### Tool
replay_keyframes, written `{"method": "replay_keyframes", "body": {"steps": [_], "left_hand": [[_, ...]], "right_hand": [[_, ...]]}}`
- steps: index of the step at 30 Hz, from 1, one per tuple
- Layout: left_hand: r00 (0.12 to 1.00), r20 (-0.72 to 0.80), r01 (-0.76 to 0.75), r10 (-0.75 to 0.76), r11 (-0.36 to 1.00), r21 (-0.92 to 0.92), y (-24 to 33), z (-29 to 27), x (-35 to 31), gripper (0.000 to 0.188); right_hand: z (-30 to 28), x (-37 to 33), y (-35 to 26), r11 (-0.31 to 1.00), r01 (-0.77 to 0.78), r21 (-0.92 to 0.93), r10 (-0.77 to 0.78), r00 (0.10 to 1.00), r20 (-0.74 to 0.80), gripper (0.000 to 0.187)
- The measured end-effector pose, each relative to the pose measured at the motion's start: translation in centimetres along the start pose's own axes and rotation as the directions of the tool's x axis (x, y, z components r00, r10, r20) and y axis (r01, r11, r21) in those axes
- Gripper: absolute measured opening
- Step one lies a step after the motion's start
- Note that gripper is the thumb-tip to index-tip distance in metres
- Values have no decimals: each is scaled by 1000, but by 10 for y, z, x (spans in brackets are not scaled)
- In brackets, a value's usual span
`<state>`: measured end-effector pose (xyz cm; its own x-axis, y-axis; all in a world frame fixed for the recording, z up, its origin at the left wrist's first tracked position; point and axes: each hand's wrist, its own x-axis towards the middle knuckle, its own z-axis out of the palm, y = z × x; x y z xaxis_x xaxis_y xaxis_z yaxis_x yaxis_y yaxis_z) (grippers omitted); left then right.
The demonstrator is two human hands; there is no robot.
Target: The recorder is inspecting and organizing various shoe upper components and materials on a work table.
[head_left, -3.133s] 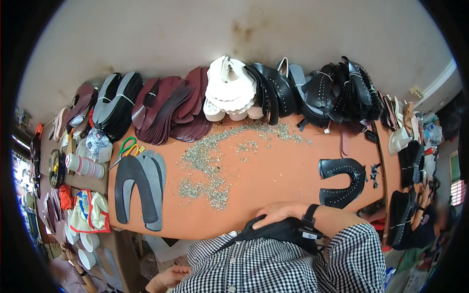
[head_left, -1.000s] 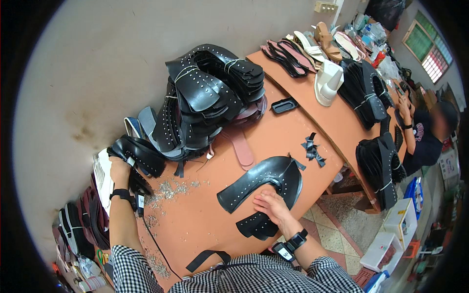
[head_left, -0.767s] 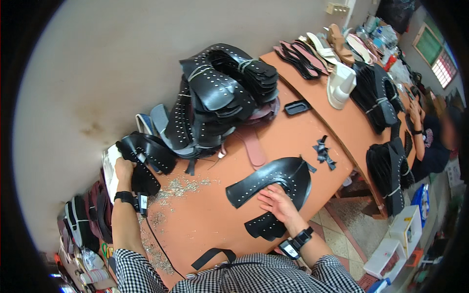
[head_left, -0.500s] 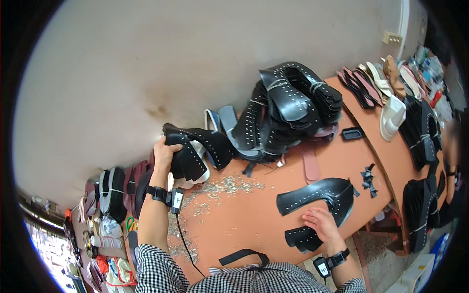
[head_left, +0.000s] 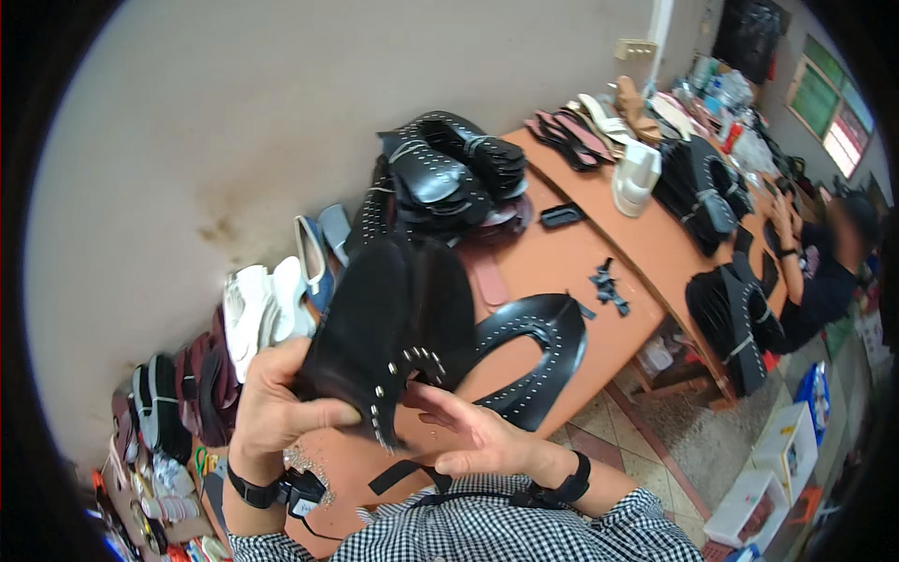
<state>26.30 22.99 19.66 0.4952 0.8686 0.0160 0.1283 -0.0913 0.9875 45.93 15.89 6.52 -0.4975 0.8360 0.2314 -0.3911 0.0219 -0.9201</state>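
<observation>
In my left hand (head_left: 276,407) is a black studded shoe upper (head_left: 375,309), raised above the table close to me. The thumb lies across its near edge, and the other fingers are partly hidden by the piece. My right hand (head_left: 478,436) has its fingers stretched out at the upper's lower right edge; the fingertips are partly covered, and I cannot tell whether they touch it. Another black studded upper (head_left: 562,361), curved like a horseshoe, rests on the table (head_left: 618,342) to the right. A tied pile of such uppers (head_left: 435,183) stands against the wall.
Loose metal studs (head_left: 309,464) and a black strip (head_left: 398,476) lie near me. White shoe parts (head_left: 257,309) and bundled pieces line the left. Black scraps (head_left: 609,286) and a small black tray (head_left: 562,216) are to the right. A co-worker (head_left: 815,272) sits far right.
My left hand has brought the studded upper from the back left toward me and lifted it. My right hand has moved left, away from the upper on the table. The view has turned rightward.
</observation>
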Motion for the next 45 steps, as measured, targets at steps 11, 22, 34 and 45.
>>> {"method": "replay_keyframes", "body": {"steps": [11,22,34,45], "left_hand": [[861,370,173,-348,886,431,-241,108,142,49],[898,275,93,-345,758,646,-244,118,164,43],[953,302,-195,26,816,545,-223,126,109,27],[585,561,-811,586,394,433,-129,144,37,20]], "right_hand": [[-89,-73,94,902,-4,432,402,375,-835,49],[-97,-84,42,228,-844,-485,-300,412,-860,81],[-81,-67,76,239,-863,-445,-157,418,-895,66],[-77,-116,60,975,-122,-185,-164,162,-973,73]]}}
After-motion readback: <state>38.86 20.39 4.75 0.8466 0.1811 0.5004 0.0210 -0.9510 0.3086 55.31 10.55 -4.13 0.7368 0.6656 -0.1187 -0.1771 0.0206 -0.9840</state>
